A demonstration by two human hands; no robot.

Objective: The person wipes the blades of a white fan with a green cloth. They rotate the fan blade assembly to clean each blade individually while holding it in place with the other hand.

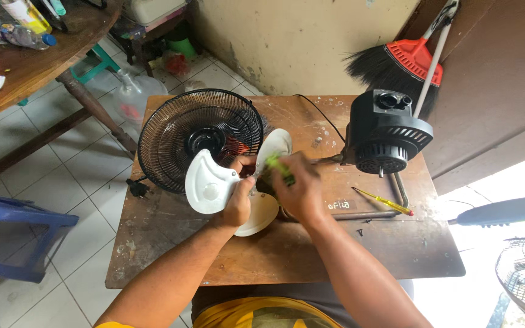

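Your wooden bench [311, 255] fills the middle of the view, scuffed and stained, standing on a pale tiled floor [62, 176]. On it, at ten o'clock from your hands, a black wire fan guard [171, 130] stands tilted, leaning toward you. At two o'clock from your hands sits the black fan motor housing [384, 136], its shaft end facing you, with a black cable running away behind it. Past the motor, at one o'clock, a broom [405, 64] with a red head and black bristles leans against the wall. A blue plastic stool [7, 234] stands on the floor at nine o'clock, well apart from the bench.

The white fan blade [214, 182] is at the centre of the bench, raised off the top in your grip, one lobe toward the guard, one pointing to twelve o'clock, one hanging toward six.

Your left hand [238, 203] has its fingers wrapped around the hub of the blade from below. Your right hand [299, 191] is just beside it at three o'clock, fingers closed on a small green-handled tool [282, 170] whose tip meets the hub; the motion blur hides what kind of tool it is.

A yellow screwdriver [384, 201] lies flat on the bench at three o'clock from your right hand, near but not touching it.
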